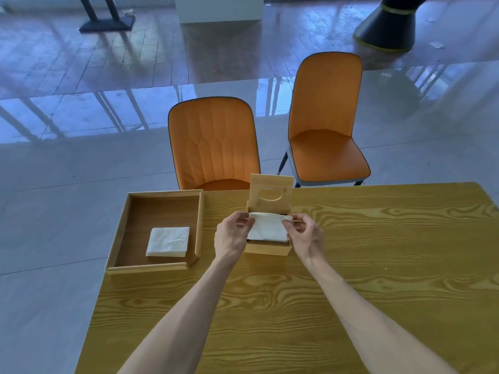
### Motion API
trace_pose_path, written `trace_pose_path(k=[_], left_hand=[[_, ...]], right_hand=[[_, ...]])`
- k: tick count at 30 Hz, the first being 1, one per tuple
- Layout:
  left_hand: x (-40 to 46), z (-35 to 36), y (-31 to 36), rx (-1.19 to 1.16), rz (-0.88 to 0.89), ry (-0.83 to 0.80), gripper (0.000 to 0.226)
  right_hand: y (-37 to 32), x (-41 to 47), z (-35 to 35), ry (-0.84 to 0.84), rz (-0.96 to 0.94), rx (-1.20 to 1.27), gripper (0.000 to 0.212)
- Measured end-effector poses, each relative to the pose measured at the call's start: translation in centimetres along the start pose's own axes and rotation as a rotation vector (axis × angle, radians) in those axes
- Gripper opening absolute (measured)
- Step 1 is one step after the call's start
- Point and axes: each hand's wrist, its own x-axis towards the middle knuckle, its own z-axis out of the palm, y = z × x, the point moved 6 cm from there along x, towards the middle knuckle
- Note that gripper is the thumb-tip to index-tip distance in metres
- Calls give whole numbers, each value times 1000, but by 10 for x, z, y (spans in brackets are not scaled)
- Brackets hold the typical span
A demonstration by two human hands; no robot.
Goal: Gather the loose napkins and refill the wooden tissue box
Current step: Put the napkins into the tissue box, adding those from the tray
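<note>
Both hands pinch one stack of napkins [267, 228] over the open wooden tissue box [268, 248] on the surface [351, 265]: left hand [232, 236] grips its left end, right hand [305, 234] its right. A second napkin stack [168, 242] lies in the wooden tray [121, 233] to the left.

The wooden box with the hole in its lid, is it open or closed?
Open. The tissue box has its lid standing upright behind the napkins.
</note>
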Motion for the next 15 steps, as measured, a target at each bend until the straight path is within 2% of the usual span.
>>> trace_pose_path(k=[7, 15], left_hand=[[3, 6, -6, 228, 1, 39, 36], [8, 12, -8, 189, 1, 71, 24]], right_hand=[[-7, 2, 2, 59, -83, -240, 31], [-9, 11, 7, 60, -52, -371, 23]])
